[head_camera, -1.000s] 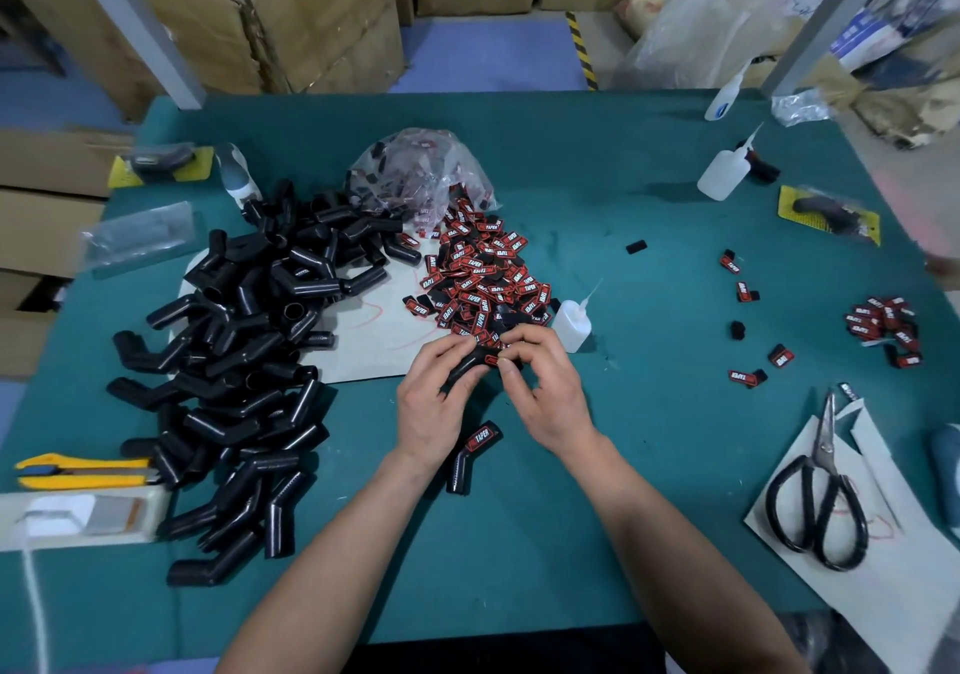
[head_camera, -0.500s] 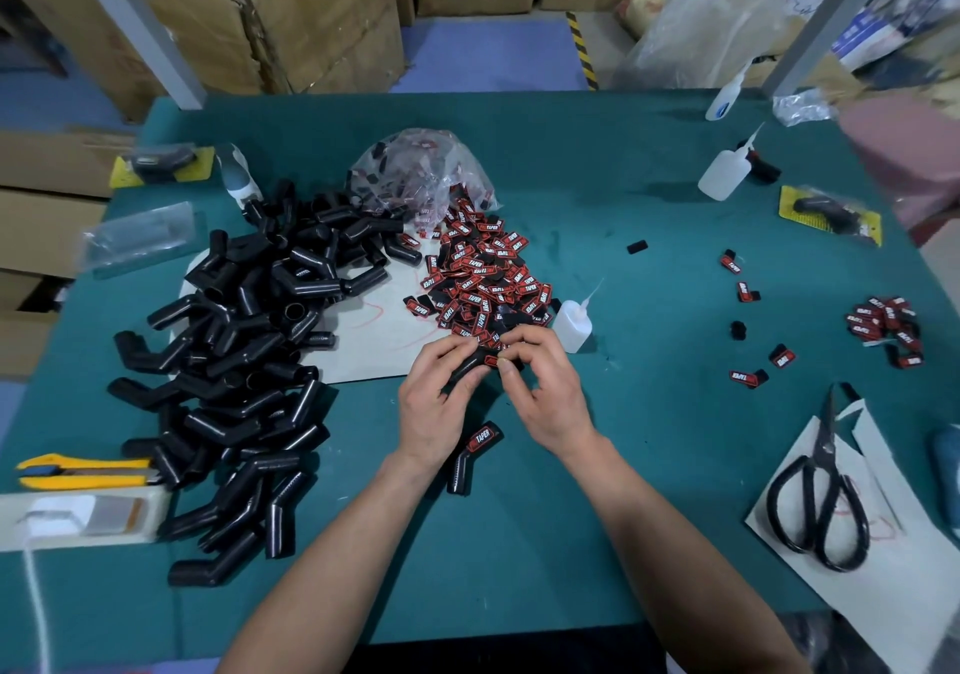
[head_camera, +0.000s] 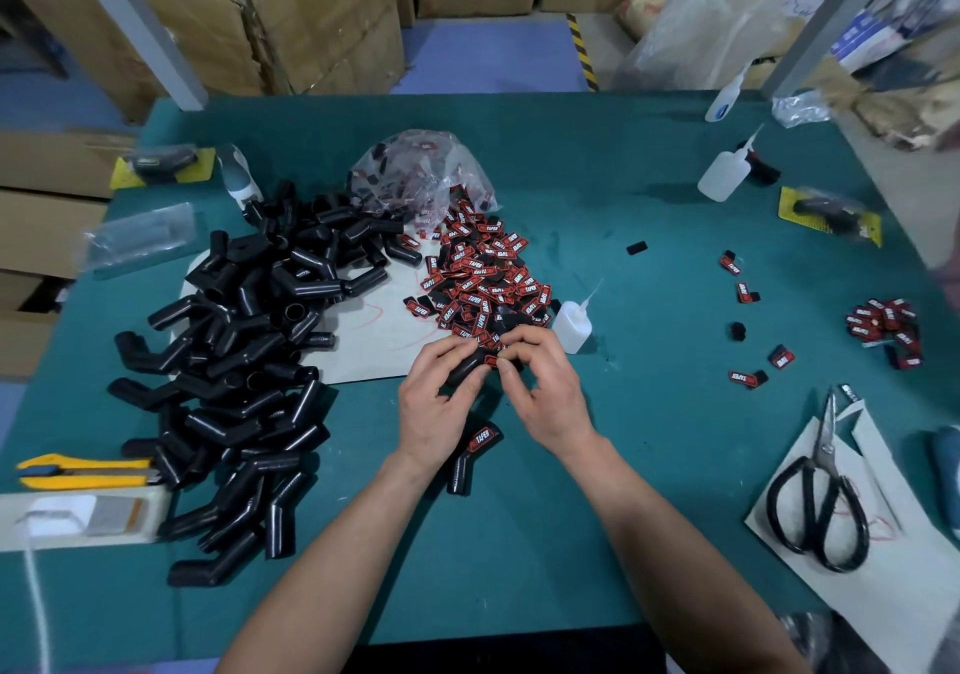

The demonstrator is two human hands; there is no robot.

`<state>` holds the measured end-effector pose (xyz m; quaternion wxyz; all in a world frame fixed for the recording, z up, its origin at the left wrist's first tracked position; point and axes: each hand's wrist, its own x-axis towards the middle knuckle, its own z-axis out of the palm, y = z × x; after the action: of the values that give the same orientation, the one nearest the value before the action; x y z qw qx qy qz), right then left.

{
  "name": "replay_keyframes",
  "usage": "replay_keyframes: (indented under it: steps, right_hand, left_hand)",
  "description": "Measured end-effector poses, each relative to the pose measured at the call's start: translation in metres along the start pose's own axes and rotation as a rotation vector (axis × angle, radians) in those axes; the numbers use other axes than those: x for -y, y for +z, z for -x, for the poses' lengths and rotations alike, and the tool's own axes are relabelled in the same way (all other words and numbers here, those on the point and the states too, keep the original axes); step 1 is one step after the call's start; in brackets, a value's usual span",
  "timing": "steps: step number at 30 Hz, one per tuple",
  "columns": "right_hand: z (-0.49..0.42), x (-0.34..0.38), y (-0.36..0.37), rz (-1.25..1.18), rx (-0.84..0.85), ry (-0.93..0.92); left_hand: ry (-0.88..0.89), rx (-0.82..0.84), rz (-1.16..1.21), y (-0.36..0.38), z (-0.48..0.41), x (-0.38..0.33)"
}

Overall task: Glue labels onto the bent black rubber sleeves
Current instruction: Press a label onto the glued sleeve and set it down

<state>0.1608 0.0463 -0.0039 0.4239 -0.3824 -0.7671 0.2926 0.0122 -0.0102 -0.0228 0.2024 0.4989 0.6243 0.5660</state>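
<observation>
Left hand [head_camera: 436, 408] wraps its fingers round a bent black sleeve [head_camera: 465, 368] just above the green table [head_camera: 623, 237], and the right hand [head_camera: 545, 393] pinches a red label [head_camera: 491, 360] against that sleeve's upper end. Right below the hands lies a labelled sleeve [head_camera: 475, 452] flat on the table, and just beyond the fingertips sits the heap of loose labels [head_camera: 483, 278], a small glue bottle [head_camera: 571, 328] beside it. Out left sprawls the pile of bare sleeves [head_camera: 244, 351]; far right, scissors [head_camera: 815, 497] rest on paper.
</observation>
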Motion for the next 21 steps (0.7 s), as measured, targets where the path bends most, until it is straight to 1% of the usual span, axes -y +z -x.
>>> replay_keyframes:
  steps: [3, 6, 10, 13, 18, 21]
  right_hand:
    - [0.0001, -0.0008, 0.0004, -0.003, -0.007, -0.011]
    - [0.0007, -0.0021, 0.0025, -0.020, -0.016, -0.017]
    - [0.0016, -0.0020, 0.0019, -0.222, -0.111, 0.146]
    - [-0.0003, -0.0037, 0.0011, -0.249, -0.143, 0.185]
    - [0.0014, -0.0054, 0.0064, -0.197, -0.101, 0.208]
    - [0.0017, -0.0049, 0.0077, -0.211, -0.103, 0.264]
  left_hand:
    - [-0.047, 0.003, 0.026, 0.0000, 0.0002, -0.0021]
    - [-0.118, -0.001, 0.106, 0.0001, -0.0009, -0.0061]
    - [-0.246, -0.039, 0.231, -0.0016, -0.0058, -0.0066]
    - [-0.320, -0.056, 0.301, -0.0033, -0.0083, -0.0046]
    - [-0.352, -0.056, 0.355, -0.0027, -0.0085, -0.0021]
    - [-0.351, -0.057, 0.366, -0.0025, -0.0085, -0.0024]
